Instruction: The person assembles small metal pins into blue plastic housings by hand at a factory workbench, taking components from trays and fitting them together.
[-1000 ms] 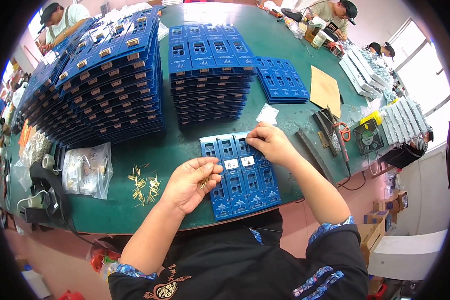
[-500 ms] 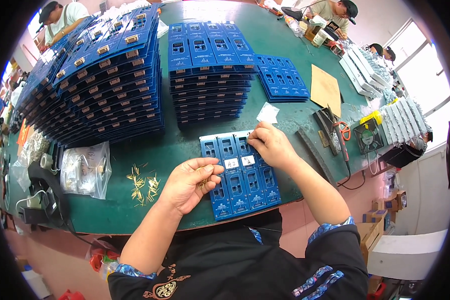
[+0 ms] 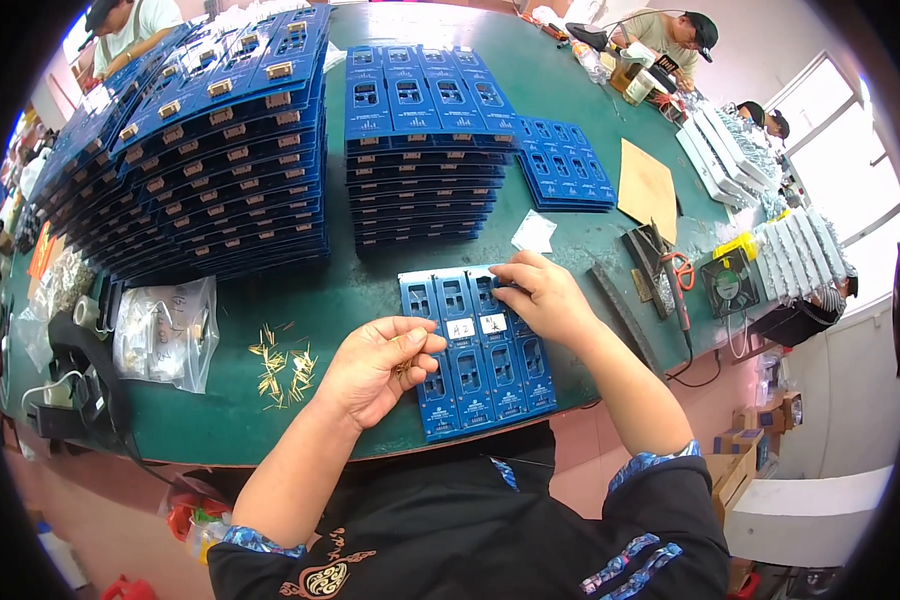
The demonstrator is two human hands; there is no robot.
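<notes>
Blue panel (image 3: 482, 380): 1 | white labels (image 3: 460, 329): 2 | left hand (image 3: 378, 362): holding several gold pins (image 3: 403, 368) | right hand (image 3: 547, 297): narrowly parted

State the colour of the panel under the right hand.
The panel is blue; see the head view.

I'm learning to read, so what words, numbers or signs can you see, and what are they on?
I can't copy writing out, but here's where it is:
Two white labels on the blue panel: big handwritten marks.
Clear bag: handwriting, partly blurred.
Black shirt: gold lettering above an emblem.
Stacked blue boards: white print, too small to read.
</notes>
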